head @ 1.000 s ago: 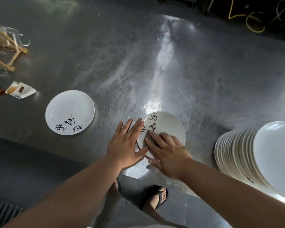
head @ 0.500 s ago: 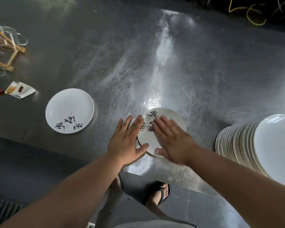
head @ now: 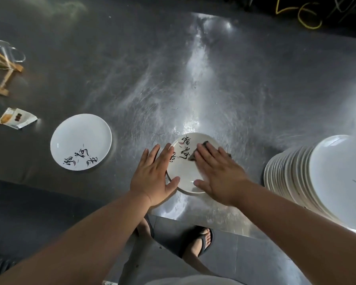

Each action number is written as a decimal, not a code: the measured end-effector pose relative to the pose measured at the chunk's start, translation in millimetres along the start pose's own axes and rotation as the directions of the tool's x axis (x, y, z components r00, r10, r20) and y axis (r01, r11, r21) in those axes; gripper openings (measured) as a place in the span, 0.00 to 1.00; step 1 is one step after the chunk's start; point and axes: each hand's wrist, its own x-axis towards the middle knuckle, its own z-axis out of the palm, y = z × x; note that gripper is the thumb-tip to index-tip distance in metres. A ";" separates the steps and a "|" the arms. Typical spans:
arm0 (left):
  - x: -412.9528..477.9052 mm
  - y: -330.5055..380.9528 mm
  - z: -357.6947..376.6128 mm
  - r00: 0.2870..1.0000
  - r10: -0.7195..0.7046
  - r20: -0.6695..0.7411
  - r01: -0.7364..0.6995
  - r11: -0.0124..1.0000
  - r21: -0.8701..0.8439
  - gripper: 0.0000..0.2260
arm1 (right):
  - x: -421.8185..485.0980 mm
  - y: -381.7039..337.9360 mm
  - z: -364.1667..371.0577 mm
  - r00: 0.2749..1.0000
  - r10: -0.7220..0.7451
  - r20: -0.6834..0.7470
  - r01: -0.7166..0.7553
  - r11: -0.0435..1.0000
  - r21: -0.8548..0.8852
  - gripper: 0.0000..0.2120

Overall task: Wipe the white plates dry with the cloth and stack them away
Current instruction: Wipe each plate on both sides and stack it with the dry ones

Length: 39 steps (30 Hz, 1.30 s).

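**A:** Under the straight fingers [head: 209, 156] of the right hand [head: 220, 173], what's that dark scrap?

**B:** The cloth [head: 206, 144], pressed flat on the plate [head: 185, 179]. Only its corners show past the fingertips. An open palm spreads the pressure, I'd say, so each pass dries more of the surface.

**A:** And the left hand [head: 152, 175]?

**B:** Flat and open too, with its fingers on the plate's left rim and the thumb at the near edge (a brace, most likely, so the plate doesn't skate on the steel table [head: 193, 83]).

**A:** The plate sits close to the table's near edge.

**B:** Within easy reach, yes. To its right is a tall leaning stack [head: 292, 177] of plates, and to its left a lone plate [head: 80, 140]. I can't tell which side is wet and which is done, though the lone plate may be the start of the dry pile.

**A:** Further out?

**B:** A torn packet [head: 17, 120] and a wooden stand [head: 2, 79], far left.
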 end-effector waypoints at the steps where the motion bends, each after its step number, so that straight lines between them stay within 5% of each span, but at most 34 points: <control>1: -0.4 -0.5 0.1 1.000 0.003 0.001 -0.003 1.000 0.000 0.39 | -4.1 -6.1 0.0 1.000 -0.020 0.008 0.019 0.999 0.039 0.43; 6: -1.1 0.5 1.0 1.000 0.006 -0.030 -0.007 1.000 -0.027 0.39 | -40.2 -27.7 25.2 0.959 -0.282 0.003 0.282 0.959 0.028 0.42; 13: -0.6 -0.6 1.4 1.000 0.005 -0.011 -0.005 1.000 0.021 0.38 | -16.6 8.5 6.5 0.999 0.028 -0.035 -0.028 0.999 0.019 0.41; 19: -1.6 0.1 2.1 0.999 0.022 -0.048 -0.022 1.000 -0.012 0.39 | -53.5 -24.2 39.6 0.979 -0.199 -0.039 0.200 0.980 0.020 0.41; 26: -1.0 -0.5 1.1 1.000 0.008 -0.008 -0.008 1.000 0.003 0.39 | -26.3 -5.1 18.8 0.997 0.070 -0.017 -0.070 0.997 0.017 0.44; 32: -1.9 -1.1 1.4 0.999 0.032 -0.034 -0.032 0.999 -0.007 0.39 | -52.5 -20.8 39.3 0.957 -0.277 -0.080 0.278 0.961 -0.005 0.40; 36: -0.7 -2.7 3.0 0.999 0.034 -0.003 -0.034 0.999 0.001 0.40 | -8.2 17.2 14.4 0.992 -0.083 -0.095 0.079 0.996 -0.046 0.42; 39: -0.3 -2.2 3.1 0.999 0.039 0.007 -0.040 0.999 0.009 0.39 | 35.9 3.8 -8.8 0.995 -0.073 -0.063 0.069 0.995 -0.070 0.46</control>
